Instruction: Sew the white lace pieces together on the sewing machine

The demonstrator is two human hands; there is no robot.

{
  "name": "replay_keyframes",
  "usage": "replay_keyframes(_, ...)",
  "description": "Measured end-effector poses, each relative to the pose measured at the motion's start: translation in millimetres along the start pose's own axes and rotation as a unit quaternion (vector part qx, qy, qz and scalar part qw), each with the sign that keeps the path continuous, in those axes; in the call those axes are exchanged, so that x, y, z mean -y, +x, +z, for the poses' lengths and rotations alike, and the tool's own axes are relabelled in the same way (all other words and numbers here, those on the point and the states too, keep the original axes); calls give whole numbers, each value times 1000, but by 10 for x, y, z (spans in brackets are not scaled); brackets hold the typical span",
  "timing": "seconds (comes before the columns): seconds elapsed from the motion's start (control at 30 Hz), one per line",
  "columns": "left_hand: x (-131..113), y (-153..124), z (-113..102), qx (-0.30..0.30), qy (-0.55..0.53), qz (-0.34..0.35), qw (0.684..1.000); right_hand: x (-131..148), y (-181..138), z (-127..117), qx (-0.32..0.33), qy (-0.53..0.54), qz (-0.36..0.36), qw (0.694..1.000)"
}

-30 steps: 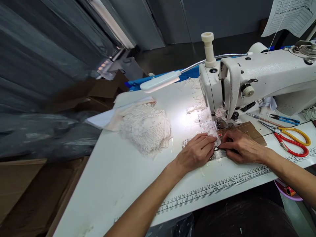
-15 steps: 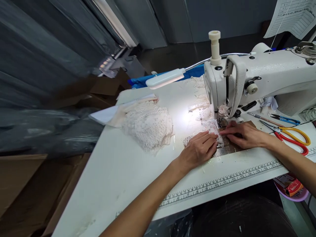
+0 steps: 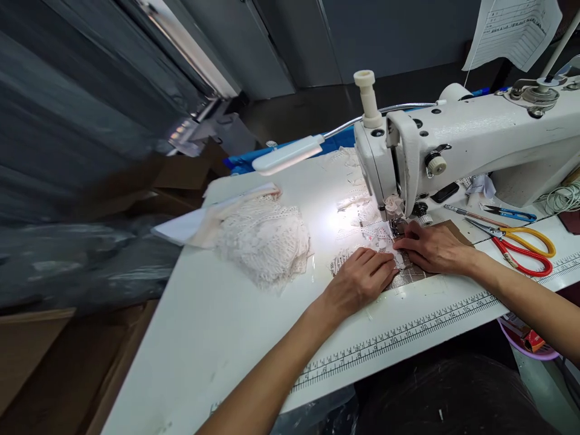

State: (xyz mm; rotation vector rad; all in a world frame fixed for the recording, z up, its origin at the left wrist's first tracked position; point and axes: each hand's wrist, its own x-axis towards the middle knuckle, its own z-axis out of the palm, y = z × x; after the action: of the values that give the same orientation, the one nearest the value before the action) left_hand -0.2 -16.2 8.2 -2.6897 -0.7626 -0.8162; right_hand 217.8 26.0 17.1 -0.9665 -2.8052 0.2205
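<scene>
A piece of white lace [image 3: 383,237] lies under the needle and presser foot [image 3: 396,228] of a white sewing machine [image 3: 480,142]. My left hand [image 3: 362,275] rests flat on its near left part, fingers stretched out towards the foot. Just right of the foot, my right hand [image 3: 437,248] has bent fingers closed at the lace's right edge; the thumb is partly hidden beneath. Under both hands is a shiny metal bed plate [image 3: 410,278]. A heap of lace pieces [image 3: 267,244] lies on the table to the left.
Red-and-yellow-handled scissors [image 3: 528,248], blue thread snips [image 3: 510,212] and a pen [image 3: 475,215] lie right of my right hand. A lit lamp [image 3: 287,155] hangs over the white table [image 3: 217,338]. A printed ruler [image 3: 399,338] runs along its front edge. Cardboard boxes stand left.
The view has turned slightly, so the machine appears further left. Both hands stay at the lace by the presser foot, with the right fingers slightly shifted along its edge.
</scene>
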Motion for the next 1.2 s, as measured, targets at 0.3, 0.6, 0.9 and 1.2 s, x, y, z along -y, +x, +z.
replay_keyframes(0.3,22,-2,7,-22,-49,-36,998,-22,-50,-12,-63,145,88,984)
replay_keyframes(0.6,-1,17,-20,-31,-2,-10,999,-55,-48,-36,-109,204,115,966)
replay_keyframes(0.9,-15,-5,7,-42,10,-9,999,-78,-69,7,-132,194,91,968)
replay_keyframes(1.2,-23,-19,19,-33,18,-22,999,8,-164,35,-132,199,22,971)
